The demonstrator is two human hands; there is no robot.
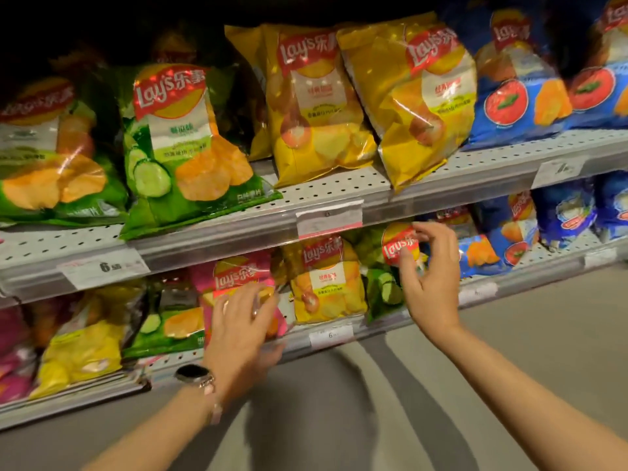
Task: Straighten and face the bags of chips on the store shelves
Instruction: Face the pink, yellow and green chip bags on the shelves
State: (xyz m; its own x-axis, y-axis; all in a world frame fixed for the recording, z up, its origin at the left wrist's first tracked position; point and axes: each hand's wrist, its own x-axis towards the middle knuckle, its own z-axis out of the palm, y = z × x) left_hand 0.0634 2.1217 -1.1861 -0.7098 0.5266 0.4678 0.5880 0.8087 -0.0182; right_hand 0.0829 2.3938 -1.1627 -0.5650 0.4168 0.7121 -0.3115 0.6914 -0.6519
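Note:
On the lower shelf [380, 329] a pink Lay's bag [234, 271] stands beside a yellow bag [323, 283] and a green cucumber bag [382, 283]. My left hand [238, 321], with a watch on the wrist, lies with fingers spread on the front of the pink bag. My right hand [431, 277] pinches the top of the green cucumber bag, near its red logo, between thumb and fingers. On the upper shelf [217, 237] a green bag [183, 147] leans forward and two yellow bags [312, 107] [418, 103] stand tilted.
Blue tomato bags [509, 96] fill the right of both shelves. More green, yellow and pink bags [85, 345] lie at the lower left. Price tags [329, 219] hang on the shelf edges. Grey floor [509, 368] lies below the shelves.

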